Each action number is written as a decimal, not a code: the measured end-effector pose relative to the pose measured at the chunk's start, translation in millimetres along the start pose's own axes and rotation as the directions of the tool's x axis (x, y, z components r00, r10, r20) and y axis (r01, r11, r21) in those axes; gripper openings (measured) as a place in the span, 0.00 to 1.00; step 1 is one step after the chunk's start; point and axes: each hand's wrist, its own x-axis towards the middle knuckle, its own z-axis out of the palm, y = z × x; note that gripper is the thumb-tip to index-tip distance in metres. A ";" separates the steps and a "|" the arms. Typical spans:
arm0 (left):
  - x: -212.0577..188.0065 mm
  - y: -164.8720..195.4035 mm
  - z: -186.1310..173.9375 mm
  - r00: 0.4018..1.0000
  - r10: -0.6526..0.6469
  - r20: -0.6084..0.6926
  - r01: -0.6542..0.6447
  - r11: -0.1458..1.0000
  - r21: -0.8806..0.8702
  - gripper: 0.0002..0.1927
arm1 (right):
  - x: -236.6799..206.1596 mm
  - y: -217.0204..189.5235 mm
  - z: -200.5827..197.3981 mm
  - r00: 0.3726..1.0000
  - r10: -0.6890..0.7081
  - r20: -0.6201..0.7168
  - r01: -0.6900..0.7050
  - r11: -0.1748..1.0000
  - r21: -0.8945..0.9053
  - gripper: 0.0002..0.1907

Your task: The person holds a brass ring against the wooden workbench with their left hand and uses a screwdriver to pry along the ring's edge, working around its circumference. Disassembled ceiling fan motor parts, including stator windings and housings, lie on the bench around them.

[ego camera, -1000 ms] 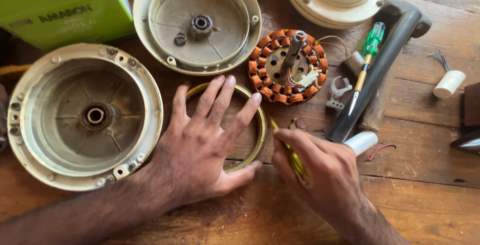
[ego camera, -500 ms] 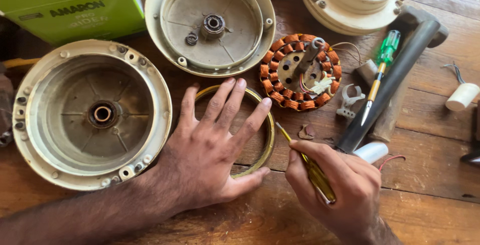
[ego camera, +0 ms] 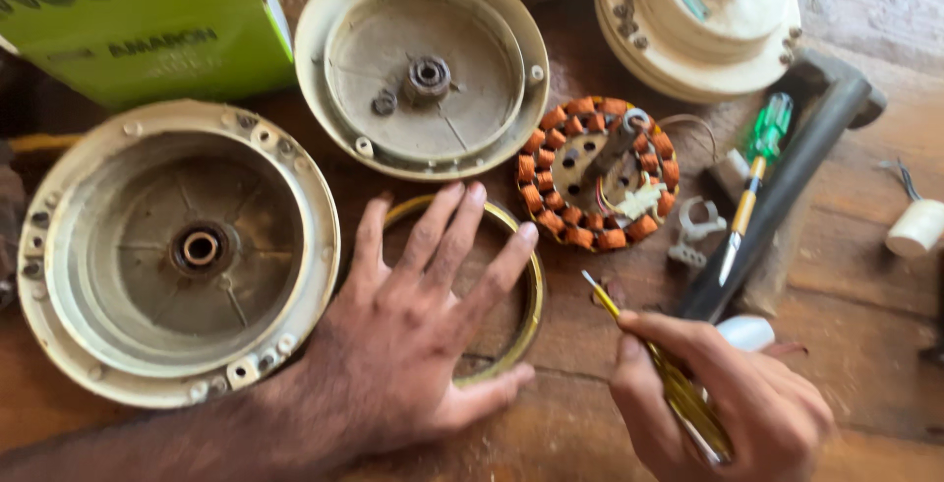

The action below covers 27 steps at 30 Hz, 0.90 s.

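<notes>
The right hand point(ego camera: 723, 398), at the lower right of the frame, is closed in a pinching grip around a yellow-handled screwdriver point(ego camera: 654, 374); the tool is held like a pen, its tip point(ego camera: 587, 275) directed up and to the left, towards the brass-coloured ring point(ego camera: 534, 285). The slant of the shaft appears suited to working at the ring's outer edge. The left hand point(ego camera: 423, 344), at lower centre, is laid flat with the fingers spread across the ring, which lies on the wooden surface point(ego camera: 590, 443); nothing is gripped, and the palm seems to be pressed down so that the ring is kept from sliding. Part of the ring is hidden beneath the palm.

Just beside the ring, to the upper right, a stator wound with copper-coloured coils point(ego camera: 598, 174) is seen. To the right of it, a small metal bracket point(ego camera: 693, 231), a green-handled screwdriver point(ego camera: 752, 182) and a dark hammer handle point(ego camera: 787, 187) are laid close together, within easy reach of the right hand. A large cream motor housing point(ego camera: 128, 344) is placed open side up at the left, and a second cream cover point(ego camera: 329, 59) at upper centre. A closed cream motor body point(ego camera: 698, 39) occupies the upper right, and a green carton point(ego camera: 138, 39) the upper left. A small white cylinder point(ego camera: 914, 226) lies at the right edge.
</notes>
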 end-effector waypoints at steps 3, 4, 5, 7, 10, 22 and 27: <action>-0.4 0.4 -0.6 1.000 0.002 -0.007 -0.002 1.000 -0.007 0.51 | -4.2 4.6 1.6 0.996 0.084 0.003 -0.084 0.996 -0.025 0.08; -0.3 0.3 -0.2 1.000 0.006 -0.009 -0.006 1.000 -0.006 0.51 | -5.7 6.6 2.5 0.994 0.111 0.009 -0.111 0.993 -0.035 0.08; -0.4 0.4 0.2 1.000 0.007 -0.008 -0.007 1.000 -0.011 0.50 | -7.0 8.8 3.5 0.993 0.118 0.011 -0.117 0.991 -0.063 0.08; -1.0 1.3 1.6 1.000 -0.002 -0.027 0.002 1.000 -0.017 0.50 | -9.4 13.1 4.5 0.991 0.136 0.022 -0.132 0.984 -0.123 0.08; -2.1 1.6 3.1 0.999 -0.007 -0.041 0.006 1.000 -0.010 0.51 | -12.8 18.6 3.1 0.969 0.242 0.046 -0.229 0.954 -0.195 0.10; -1.1 1.4 2.0 0.999 0.001 -0.035 -0.002 1.000 -0.025 0.51 | -15.8 22.2 9.5 0.996 -0.014 0.092 0.019 0.998 -0.056 0.11; -0.4 1.1 1.5 0.999 0.005 -0.035 -0.005 1.000 -0.016 0.50 | -11.9 14.7 18.6 0.996 0.011 0.083 -0.013 0.999 0.030 0.10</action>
